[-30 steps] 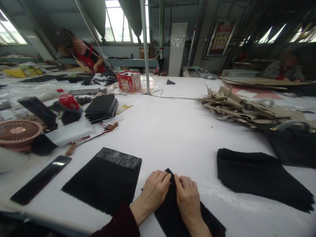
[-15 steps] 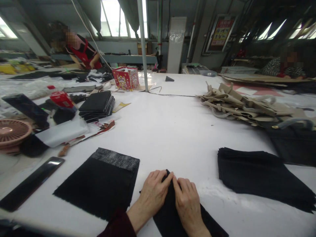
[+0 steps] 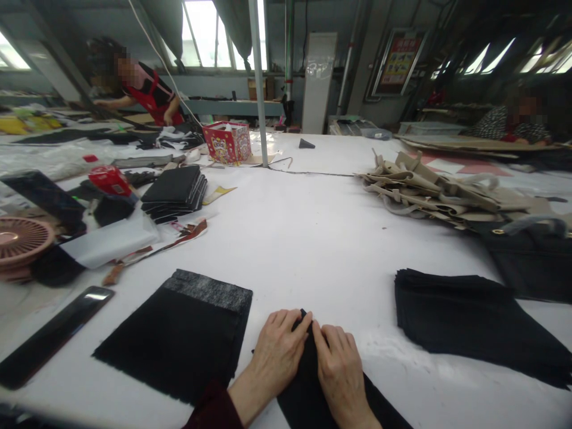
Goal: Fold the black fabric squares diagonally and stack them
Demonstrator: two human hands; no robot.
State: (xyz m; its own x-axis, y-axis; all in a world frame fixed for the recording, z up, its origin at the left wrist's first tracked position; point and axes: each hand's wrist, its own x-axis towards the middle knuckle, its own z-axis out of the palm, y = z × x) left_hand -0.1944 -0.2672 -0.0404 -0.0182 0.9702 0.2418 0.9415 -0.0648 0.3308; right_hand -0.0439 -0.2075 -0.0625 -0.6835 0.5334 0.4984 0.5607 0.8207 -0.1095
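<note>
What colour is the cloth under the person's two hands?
The cloth is black, best seen in the head view.

The long work table [image 3: 330, 238] stretches away under a white cover (smooth, with a thin dark cord [image 3: 313, 174] lying across it far off). Along its near edge lie a black cloth piece [image 3: 299, 405], a grey-banded black cloth panel [image 3: 187, 339] to the left and a black cloth stack [image 3: 465, 325] to the right. Farther back sit a heap of beige bag parts [image 3: 429, 190], a stack of dark panels [image 3: 174, 192] and a red printed box [image 3: 227, 143].
</note>
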